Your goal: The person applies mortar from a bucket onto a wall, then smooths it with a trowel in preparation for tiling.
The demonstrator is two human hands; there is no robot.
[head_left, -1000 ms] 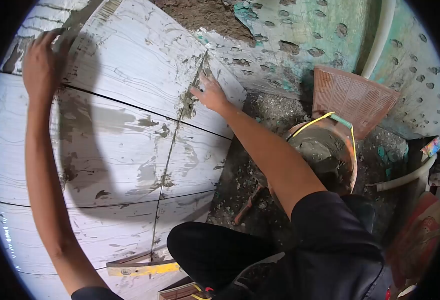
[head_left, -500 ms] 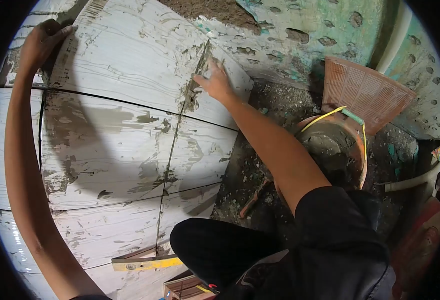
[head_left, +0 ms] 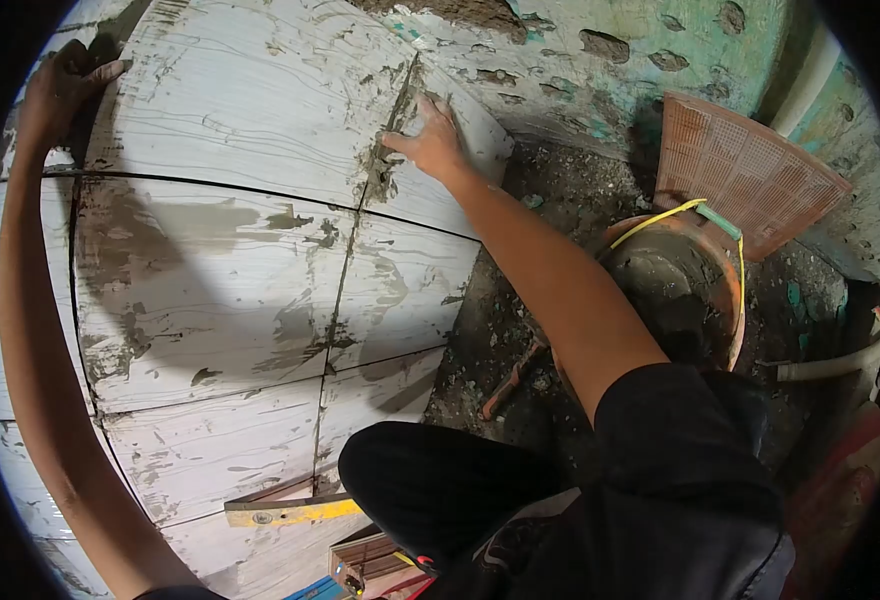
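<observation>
- White tiles (head_left: 210,300) smeared with grey mud lay on the floor (head_left: 505,330) in front of us.
- Our left hand (head_left: 65,85) sat on the far left corner of the big top tile (head_left: 250,100) with its fingers bent. We could not tell if it gripped the edge.
- Our right hand (head_left: 430,140) lay flat and open on that tile's right side, by the muddy gap (head_left: 380,180), and held nothing.
- An orange bucket (head_left: 736,310) of wet mud stood to the right, well apart from the tile.
- A yellow level (head_left: 290,512) lay on the nearest tiles.
</observation>
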